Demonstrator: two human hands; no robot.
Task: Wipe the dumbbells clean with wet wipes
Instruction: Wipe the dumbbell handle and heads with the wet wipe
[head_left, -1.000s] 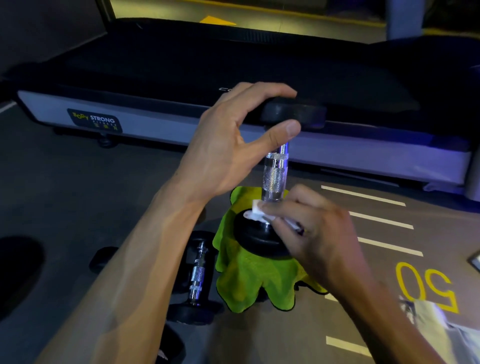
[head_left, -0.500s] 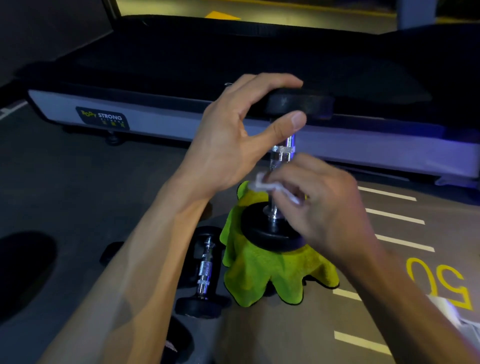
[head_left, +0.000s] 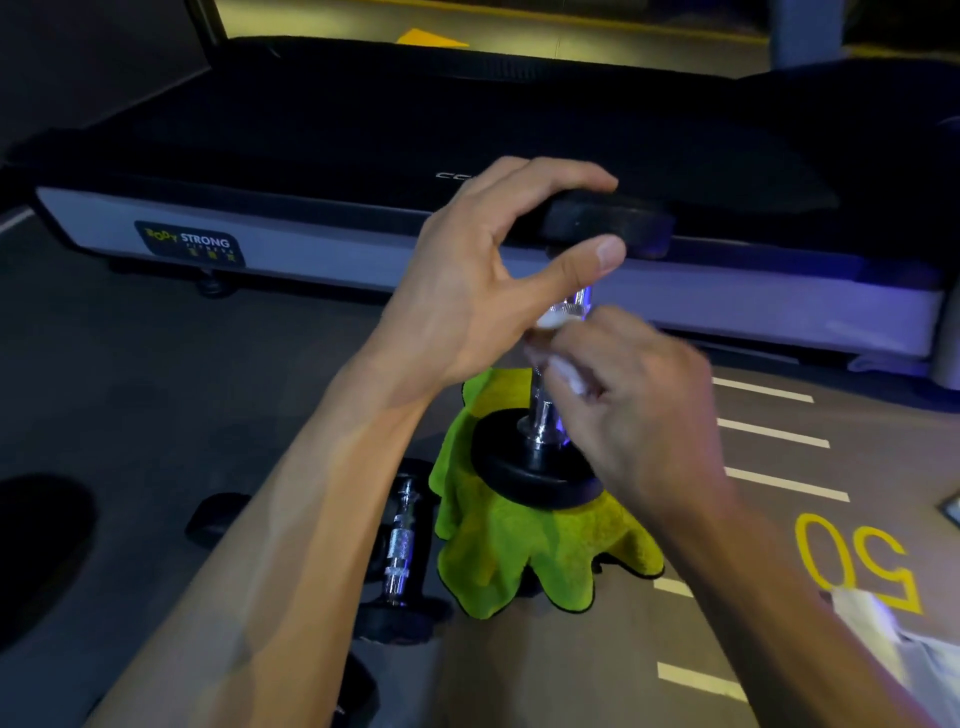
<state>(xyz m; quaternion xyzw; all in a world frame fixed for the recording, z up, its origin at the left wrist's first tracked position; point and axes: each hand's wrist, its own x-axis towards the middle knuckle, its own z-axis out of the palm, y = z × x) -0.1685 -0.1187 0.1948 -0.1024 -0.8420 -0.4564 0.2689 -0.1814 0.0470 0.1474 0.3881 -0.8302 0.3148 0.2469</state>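
A dumbbell (head_left: 530, 467) with black heads and a chrome handle stands on end on a bright green cloth (head_left: 524, 556). My left hand (head_left: 493, 280) grips its upper black head between fingers and thumb. My right hand (head_left: 639, 410) pinches a white wet wipe (head_left: 563, 371) against the upper part of the chrome handle; the hand looks blurred. A second dumbbell (head_left: 400, 551) lies on the floor just left of the cloth, partly behind my left forearm.
A treadmill (head_left: 363, 244) with a grey side rail and a "Body Strong" label runs across the back. The floor has white stripes and a yellow "50" (head_left: 857, 561) at right. A pale packet (head_left: 893, 639) lies at lower right.
My right hand has slid the wipe up the chrome handle, from the lower head towards the upper end. My left hand has kept its grip on the top head.
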